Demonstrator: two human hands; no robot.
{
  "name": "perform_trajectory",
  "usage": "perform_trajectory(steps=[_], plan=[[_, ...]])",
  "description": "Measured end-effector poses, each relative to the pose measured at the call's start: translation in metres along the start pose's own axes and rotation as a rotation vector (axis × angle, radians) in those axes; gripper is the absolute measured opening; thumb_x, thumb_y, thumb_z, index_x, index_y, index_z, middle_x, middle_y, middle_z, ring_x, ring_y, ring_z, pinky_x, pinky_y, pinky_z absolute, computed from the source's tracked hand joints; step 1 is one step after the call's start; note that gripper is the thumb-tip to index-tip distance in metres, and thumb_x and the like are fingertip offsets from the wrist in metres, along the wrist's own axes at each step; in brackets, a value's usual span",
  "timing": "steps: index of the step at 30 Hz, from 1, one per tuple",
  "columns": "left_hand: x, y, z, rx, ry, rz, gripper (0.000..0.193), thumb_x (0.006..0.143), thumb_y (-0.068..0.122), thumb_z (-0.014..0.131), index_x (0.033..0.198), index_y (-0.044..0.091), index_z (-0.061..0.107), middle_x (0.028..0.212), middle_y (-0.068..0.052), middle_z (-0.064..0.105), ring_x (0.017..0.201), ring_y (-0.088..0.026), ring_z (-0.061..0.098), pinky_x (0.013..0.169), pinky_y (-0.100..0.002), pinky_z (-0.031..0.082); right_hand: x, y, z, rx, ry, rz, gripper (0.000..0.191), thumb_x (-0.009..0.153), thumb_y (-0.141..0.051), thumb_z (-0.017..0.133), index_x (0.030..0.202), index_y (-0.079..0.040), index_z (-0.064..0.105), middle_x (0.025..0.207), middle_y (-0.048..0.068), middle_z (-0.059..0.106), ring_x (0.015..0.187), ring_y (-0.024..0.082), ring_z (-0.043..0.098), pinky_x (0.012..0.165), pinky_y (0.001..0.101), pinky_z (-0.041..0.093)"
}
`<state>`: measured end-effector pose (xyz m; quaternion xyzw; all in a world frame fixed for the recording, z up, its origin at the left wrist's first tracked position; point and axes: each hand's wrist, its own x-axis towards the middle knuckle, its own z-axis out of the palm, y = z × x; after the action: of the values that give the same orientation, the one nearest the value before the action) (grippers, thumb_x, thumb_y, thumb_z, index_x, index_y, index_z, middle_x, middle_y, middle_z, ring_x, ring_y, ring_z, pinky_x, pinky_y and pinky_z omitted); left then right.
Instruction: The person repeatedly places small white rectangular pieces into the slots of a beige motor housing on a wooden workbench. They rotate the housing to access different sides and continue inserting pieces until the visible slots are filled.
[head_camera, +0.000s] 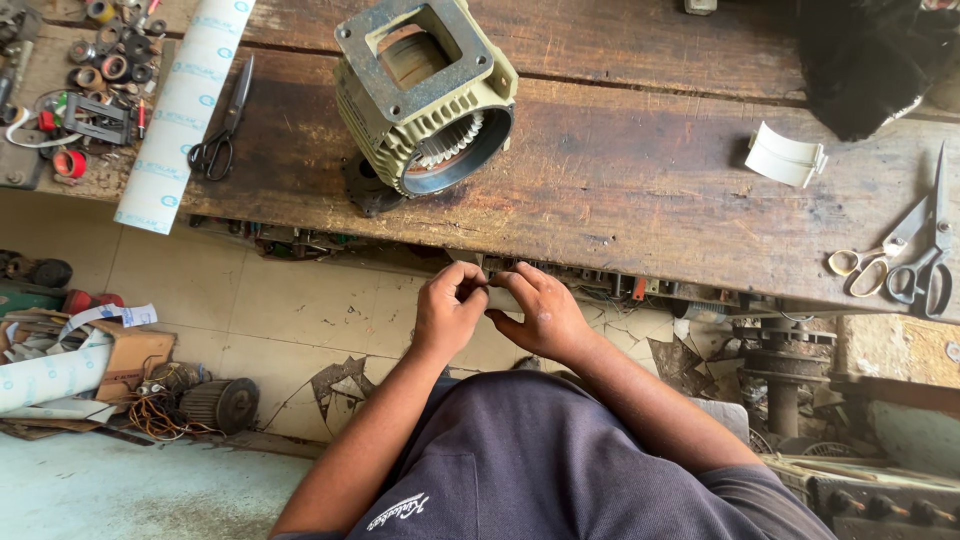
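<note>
My left hand (448, 308) and my right hand (541, 312) meet just below the front edge of the wooden workbench (640, 180). Together they pinch a small pale strip (497, 295) between the fingertips; most of it is hidden by my fingers. Above them on the bench lies an olive-green motor housing (425, 95) tipped on its side, its round opening with the slotted core facing me. My dark shirt and lap fill the bottom of the view.
A white roll of sheet material (180, 110) and black shears (222, 135) lie at the bench's left, with small parts (95, 90) beyond. White curved pieces (787, 155) and two pairs of scissors (915, 255) sit at the right. Scrap, cardboard and wire clutter the floor.
</note>
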<state>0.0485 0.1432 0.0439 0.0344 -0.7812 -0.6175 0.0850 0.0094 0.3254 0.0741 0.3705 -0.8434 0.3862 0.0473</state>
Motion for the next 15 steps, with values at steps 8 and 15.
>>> perform_trajectory(steps=[8,15], plan=[[0.003,0.011,0.001,0.013,-0.123,-0.040,0.013,0.086,-0.003,0.068,0.097,0.003,0.064,0.086,-0.001,0.067,0.077,-0.007,0.064,0.068,-0.026,0.054,-0.006,0.007,-0.009,-0.023,0.043,-0.063,0.049,0.076,-0.020,0.084,0.116,-0.003,0.063,0.098,0.014,0.063,0.088,0.035,0.066,0.070,0.0439,0.054],[0.001,0.000,0.011,-0.212,-0.158,-0.204,0.013,0.091,-0.004,0.064,0.101,0.004,0.064,0.085,0.001,0.065,0.073,-0.006,0.062,0.064,-0.024,0.054,-0.007,0.009,-0.020,-0.021,0.083,-0.136,0.047,0.073,-0.015,0.084,0.114,-0.003,0.062,0.099,0.013,0.063,0.089,0.034,0.066,0.072,0.0428,0.055]])
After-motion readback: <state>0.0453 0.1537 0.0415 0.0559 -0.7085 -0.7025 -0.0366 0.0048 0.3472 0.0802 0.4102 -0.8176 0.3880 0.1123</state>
